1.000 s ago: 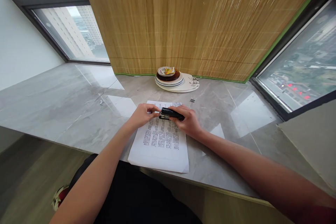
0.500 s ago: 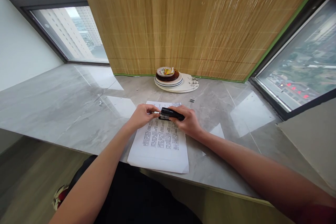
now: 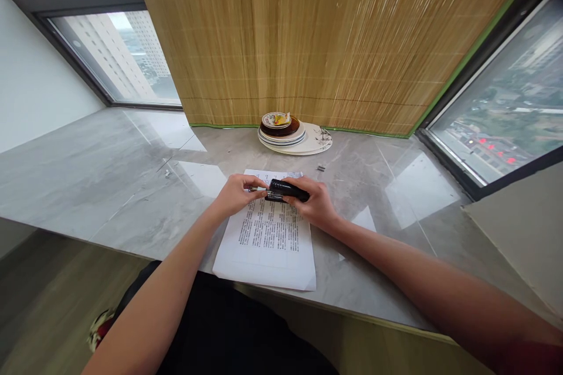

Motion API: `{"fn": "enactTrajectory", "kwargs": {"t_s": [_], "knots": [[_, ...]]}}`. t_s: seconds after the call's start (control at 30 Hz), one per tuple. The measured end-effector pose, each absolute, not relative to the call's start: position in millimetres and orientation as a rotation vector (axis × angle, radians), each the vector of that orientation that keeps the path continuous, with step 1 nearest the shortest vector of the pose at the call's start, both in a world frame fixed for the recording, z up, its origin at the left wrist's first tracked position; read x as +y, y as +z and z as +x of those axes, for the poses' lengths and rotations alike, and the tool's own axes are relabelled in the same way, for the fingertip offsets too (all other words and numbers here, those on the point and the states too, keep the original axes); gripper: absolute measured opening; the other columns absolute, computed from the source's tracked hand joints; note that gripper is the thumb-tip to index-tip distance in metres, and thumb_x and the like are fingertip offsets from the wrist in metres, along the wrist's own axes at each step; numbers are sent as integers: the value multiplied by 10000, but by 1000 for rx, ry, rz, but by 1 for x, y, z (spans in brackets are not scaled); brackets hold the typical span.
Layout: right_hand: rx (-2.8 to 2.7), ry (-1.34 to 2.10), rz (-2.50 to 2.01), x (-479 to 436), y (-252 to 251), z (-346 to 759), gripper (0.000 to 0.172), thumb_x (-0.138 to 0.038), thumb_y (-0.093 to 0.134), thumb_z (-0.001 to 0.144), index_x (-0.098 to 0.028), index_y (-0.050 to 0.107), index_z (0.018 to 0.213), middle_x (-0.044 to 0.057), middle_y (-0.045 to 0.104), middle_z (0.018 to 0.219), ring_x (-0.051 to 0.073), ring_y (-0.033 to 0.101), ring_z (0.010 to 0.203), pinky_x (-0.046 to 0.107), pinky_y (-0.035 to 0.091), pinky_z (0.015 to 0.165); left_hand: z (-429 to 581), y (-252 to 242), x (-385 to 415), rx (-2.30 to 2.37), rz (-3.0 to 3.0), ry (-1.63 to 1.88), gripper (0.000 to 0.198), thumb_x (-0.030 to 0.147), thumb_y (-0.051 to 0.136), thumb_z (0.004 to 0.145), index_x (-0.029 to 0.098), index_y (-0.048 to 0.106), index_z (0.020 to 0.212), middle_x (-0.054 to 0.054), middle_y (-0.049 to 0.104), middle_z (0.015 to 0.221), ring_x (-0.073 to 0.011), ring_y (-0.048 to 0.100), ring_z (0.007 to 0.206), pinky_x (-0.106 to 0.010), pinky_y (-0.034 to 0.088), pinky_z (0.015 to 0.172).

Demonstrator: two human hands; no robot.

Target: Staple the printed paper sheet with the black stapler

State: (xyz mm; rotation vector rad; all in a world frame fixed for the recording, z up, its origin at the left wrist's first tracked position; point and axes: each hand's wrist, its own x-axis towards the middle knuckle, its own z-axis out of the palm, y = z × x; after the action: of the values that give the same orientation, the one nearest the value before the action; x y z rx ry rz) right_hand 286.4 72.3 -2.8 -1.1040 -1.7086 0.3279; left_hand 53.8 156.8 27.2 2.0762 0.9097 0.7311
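Observation:
A black stapler (image 3: 288, 189) lies sideways in my right hand (image 3: 317, 202), whose fingers wrap round its right part. My left hand (image 3: 235, 193) pinches at the stapler's left end, thumb and forefinger close together around a small metallic piece too small to make out. Beneath both hands lies a stack of printed white paper (image 3: 266, 266) on the grey marble surface. Two small dark staple strips (image 3: 321, 168) rest on the marble beyond the paper, to the right.
A stack of plates (image 3: 281, 136) sits at the back on an oval white board (image 3: 317, 139), in front of a bamboo blind (image 3: 285, 41). Small bits (image 3: 167, 173) lie on the left of the marble ledge (image 3: 109, 187). Windows flank the blind.
My left fingers have shifted very slightly at the stapler's end. The stapler and my right hand stay nearly in place.

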Motion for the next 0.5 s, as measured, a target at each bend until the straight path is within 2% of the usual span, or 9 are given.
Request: {"fn": "enactTrajectory", "kwargs": {"t_s": [0.13, 0.33, 0.5], "knots": [[-1699, 324, -1112, 73, -3, 286, 371, -170, 768, 831, -264, 736, 1188, 41, 780, 1025, 239, 712, 926, 384, 544, 853, 54, 21, 160, 902, 2078, 750, 233, 378, 783, 812, 198, 820, 955, -70, 798, 971, -230, 724, 890, -351, 556, 847], [-1684, 344, -1123, 72, -3, 287, 362, -183, 776, 823, -265, 750, 1175, 41, 786, 1021, 244, 720, 926, 397, 556, 869, 53, 19, 159, 883, 2122, 759, 215, 369, 792, 820, 216, 828, 967, -51, 809, 953, -227, 742, 861, -338, 569, 808], [-1593, 421, -1088, 73, -3, 288, 377, -194, 797, 806, -272, 757, 1173, 35, 792, 1064, 236, 735, 940, 386, 574, 876, 55, 26, 153, 802, 2206, 903, 185, 323, 795, 836, 214, 833, 980, -53, 816, 973, -228, 763, 884, -332, 583, 842]]}}
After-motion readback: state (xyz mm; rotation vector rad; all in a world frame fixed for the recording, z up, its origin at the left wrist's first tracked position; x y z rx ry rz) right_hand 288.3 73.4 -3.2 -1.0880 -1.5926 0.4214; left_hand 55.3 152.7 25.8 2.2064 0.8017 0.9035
